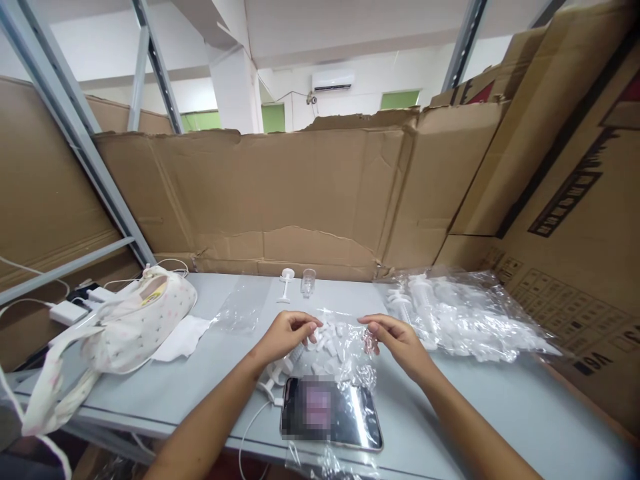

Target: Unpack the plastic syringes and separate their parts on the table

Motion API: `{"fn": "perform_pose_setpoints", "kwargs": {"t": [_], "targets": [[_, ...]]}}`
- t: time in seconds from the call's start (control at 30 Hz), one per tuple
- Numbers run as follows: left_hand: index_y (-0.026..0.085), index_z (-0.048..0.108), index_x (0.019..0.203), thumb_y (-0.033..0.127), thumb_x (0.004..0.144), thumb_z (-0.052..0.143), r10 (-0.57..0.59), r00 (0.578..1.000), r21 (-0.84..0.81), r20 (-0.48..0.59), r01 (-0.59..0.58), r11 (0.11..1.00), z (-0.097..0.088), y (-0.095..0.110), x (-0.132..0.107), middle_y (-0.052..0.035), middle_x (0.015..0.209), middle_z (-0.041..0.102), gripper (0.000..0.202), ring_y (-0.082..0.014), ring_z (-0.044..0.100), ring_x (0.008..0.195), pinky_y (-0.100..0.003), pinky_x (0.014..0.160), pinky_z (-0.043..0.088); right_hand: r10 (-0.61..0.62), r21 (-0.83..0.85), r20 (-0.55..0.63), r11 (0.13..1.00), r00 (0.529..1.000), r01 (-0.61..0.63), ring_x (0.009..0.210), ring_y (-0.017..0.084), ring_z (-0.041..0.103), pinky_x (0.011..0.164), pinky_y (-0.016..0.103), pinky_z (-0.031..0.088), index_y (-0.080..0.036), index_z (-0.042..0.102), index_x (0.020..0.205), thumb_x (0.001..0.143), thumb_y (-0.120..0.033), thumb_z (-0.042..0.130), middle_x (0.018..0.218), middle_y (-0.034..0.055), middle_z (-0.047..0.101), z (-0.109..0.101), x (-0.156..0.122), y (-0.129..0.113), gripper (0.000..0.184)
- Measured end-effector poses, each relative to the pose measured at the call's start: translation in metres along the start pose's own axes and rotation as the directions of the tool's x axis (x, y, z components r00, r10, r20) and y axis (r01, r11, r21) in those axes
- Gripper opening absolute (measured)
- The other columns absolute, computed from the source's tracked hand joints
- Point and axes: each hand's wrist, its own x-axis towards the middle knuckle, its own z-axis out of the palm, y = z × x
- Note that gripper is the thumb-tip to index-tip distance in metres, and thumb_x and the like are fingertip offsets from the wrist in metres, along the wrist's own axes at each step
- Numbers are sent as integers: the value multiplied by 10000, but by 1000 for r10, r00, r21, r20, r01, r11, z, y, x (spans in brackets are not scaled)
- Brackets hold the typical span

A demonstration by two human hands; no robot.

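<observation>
A clear plastic bag (345,333) with several small white plastic pieces (327,347) in it lies between my two hands. My left hand (290,333) is closed at the bag's left side, thumb and index finger together at its edge. On the right side, my right hand (397,339) pinches the film, and some of its fingers show through the plastic. Under my left wrist lie white plunger-like parts (273,380), partly hidden. Just in front of the bag is a phone (353,417) with a cable plugged into its left end.
Behind the bag are a white plunger-like piece (285,287) and a clear cylinder (309,283). A large bag of white parts (465,317) sits at right. At left are a fabric bag (145,320), white paper (183,338) and chargers (67,312). Cardboard walls (280,193) enclose the table.
</observation>
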Motion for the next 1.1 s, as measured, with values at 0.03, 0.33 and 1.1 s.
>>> {"fn": "perform_pose_setpoints", "kwargs": {"t": [0.03, 0.33, 1.1], "targets": [[89, 697, 909, 426, 789, 605, 3, 1000, -4, -19, -3, 1000, 0, -1, 1, -67, 655, 661, 370, -125, 561, 585, -241, 575, 447, 11, 4, 22, 1000, 1000, -11, 517, 153, 576, 516, 316, 460, -194, 652, 985, 799, -485, 597, 630, 9, 622, 0, 0, -1, 349], [124, 709, 900, 349, 803, 578, 44, 989, 59, -138, -36, 998, -1, 5, 1, -50, 656, 659, 277, -117, 548, 562, -238, 567, 453, 73, -61, 98, 996, 993, -67, 541, 148, 559, 550, 311, 460, -178, 662, 932, 785, -507, 602, 627, 14, 636, 2, -1, -1, 365], [136, 673, 972, 322, 807, 570, 63, 991, 159, -121, -43, 986, -3, -1, 1, -61, 725, 709, 269, -169, 640, 705, -265, 678, 457, 68, -5, -47, 998, 997, -69, 557, 173, 605, 562, 331, 497, -194, 658, 852, 732, -519, 647, 625, 21, 659, 3, 1, -4, 347]]}}
